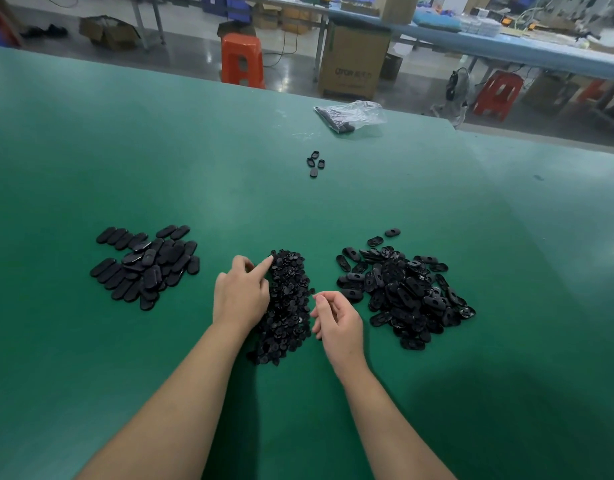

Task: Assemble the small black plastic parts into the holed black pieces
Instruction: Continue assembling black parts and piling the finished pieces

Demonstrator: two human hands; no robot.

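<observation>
The pile of small parts point(286, 306) lies central on the green worktop point(229, 168), the holed pieces point(402, 292) heaped right. Left hand point(241, 294) pokes the small parts, index extended; right hand point(336, 322) hovers loosely curled, empty. Four pieces point(316, 163) beyond look finished; nearly everything remains.

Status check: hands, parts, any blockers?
Left hand forefinger on small-parts pile. Right hand loosely curled, empty. Holed pieces untouched at right. Nothing in the way.

The 2 forearms are bare, with no sleeves, and the left hand point(241, 296) and right hand point(336, 318) wear nothing.
</observation>
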